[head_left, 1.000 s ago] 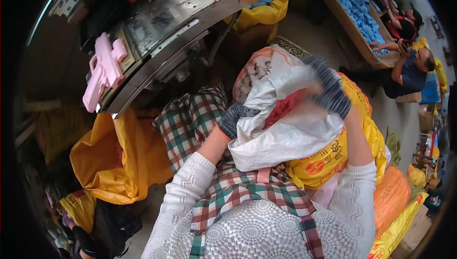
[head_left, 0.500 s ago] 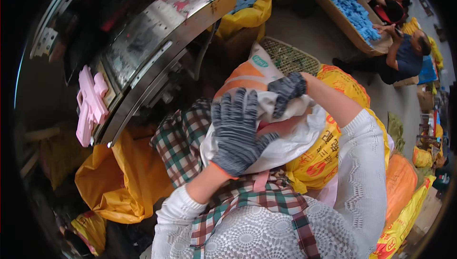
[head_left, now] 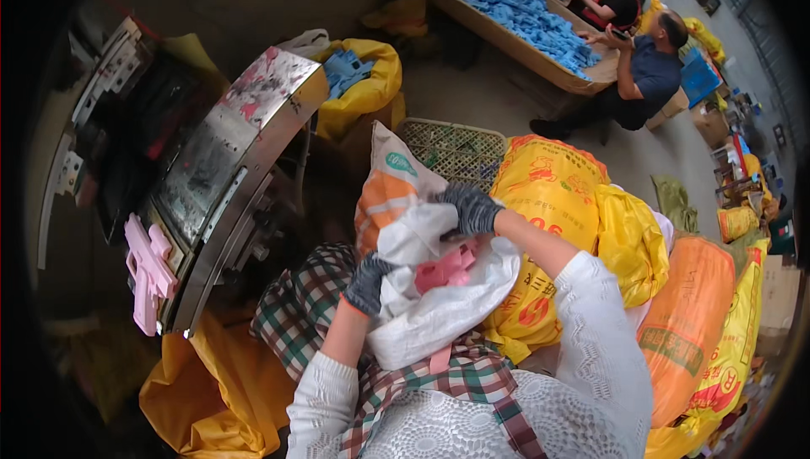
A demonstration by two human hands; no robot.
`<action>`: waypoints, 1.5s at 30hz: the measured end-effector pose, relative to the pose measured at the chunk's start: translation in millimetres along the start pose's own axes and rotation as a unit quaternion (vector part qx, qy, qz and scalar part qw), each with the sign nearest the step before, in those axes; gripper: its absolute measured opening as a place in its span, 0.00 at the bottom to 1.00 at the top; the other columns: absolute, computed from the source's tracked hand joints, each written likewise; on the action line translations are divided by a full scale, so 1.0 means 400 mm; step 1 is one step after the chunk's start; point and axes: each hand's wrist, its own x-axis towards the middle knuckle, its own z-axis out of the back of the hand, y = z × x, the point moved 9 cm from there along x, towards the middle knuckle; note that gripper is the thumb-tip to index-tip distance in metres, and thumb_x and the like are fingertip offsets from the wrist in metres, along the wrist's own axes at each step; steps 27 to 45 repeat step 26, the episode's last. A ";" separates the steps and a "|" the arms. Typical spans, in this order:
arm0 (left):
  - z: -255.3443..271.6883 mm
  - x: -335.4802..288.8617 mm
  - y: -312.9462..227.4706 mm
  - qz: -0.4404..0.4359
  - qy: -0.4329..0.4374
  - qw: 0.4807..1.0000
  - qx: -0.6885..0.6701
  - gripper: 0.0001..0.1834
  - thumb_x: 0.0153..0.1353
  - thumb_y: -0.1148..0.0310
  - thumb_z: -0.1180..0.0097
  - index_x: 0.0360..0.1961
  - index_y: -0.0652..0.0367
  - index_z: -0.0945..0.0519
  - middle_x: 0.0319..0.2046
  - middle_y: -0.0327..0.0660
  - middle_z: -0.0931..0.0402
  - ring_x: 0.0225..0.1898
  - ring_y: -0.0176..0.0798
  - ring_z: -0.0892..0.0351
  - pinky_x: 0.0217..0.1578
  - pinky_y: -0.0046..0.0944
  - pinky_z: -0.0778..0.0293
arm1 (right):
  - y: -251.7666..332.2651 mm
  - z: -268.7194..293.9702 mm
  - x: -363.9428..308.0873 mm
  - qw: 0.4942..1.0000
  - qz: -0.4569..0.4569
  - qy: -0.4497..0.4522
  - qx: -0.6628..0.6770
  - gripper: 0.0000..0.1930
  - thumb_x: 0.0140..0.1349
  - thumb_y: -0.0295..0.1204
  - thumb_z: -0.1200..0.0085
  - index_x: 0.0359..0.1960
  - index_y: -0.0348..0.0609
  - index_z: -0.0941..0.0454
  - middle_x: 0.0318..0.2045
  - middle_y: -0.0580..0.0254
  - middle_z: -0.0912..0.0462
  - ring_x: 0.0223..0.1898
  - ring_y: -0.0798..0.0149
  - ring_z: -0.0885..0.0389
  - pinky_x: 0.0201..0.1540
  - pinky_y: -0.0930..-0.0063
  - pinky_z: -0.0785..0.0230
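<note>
In my lap stands a white woven sack [head_left: 430,338] with an orange and green print, its mouth spread wide. Pink plastic pieces [head_left: 447,268] show inside it. My left hand [head_left: 368,283], in a grey striped knit glove, is closed on the sack's left rim, its fingertips hidden by the folds. At the far right of the mouth, my right hand [head_left: 471,208] in a matching glove grips the bunched white edge. A pink toy gun [head_left: 148,273] rests at the near end of the metal machine [head_left: 245,134], away from both hands.
Full yellow sacks [head_left: 544,206] and an orange sack [head_left: 688,324] crowd my right. A plastic basket [head_left: 456,148] and a yellow bag of blue pieces [head_left: 363,88] stand beyond. Two people sit by a long bin of blue pieces [head_left: 515,12]. An open yellow bag [head_left: 211,391] lies lower left.
My left hand has gone from lying spread over the sack to holding its left rim. The mouth is wider and pink pieces now show. The view has shifted, revealing more on the right.
</note>
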 end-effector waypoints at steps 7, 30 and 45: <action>-0.029 -0.142 -0.177 -0.152 0.057 0.970 0.179 0.21 0.51 0.69 0.38 0.47 0.65 0.24 0.44 0.42 0.23 0.45 0.37 0.24 0.49 0.37 0.29 | 0.202 0.175 -0.129 0.864 -0.007 0.142 0.482 0.17 0.48 0.39 0.34 0.37 0.43 0.18 0.25 0.67 0.17 0.24 0.78 0.24 0.29 0.81 0.31; -0.235 -0.271 -0.025 -0.076 0.015 0.814 0.576 0.49 0.56 0.52 0.45 0.68 0.62 0.58 0.53 0.56 0.36 0.53 0.50 0.34 0.55 0.53 0.41 | 0.335 0.591 0.038 0.255 0.261 -0.137 0.921 0.16 0.64 0.40 0.52 0.43 0.40 0.24 0.41 0.54 0.20 0.44 0.61 0.21 0.51 0.67 0.30; -0.235 -0.271 -0.025 -0.076 0.015 0.814 0.576 0.49 0.56 0.52 0.45 0.68 0.62 0.58 0.53 0.56 0.36 0.53 0.50 0.34 0.55 0.53 0.41 | 0.335 0.591 0.038 0.255 0.261 -0.137 0.921 0.16 0.64 0.40 0.52 0.43 0.40 0.24 0.41 0.54 0.20 0.44 0.61 0.21 0.51 0.67 0.30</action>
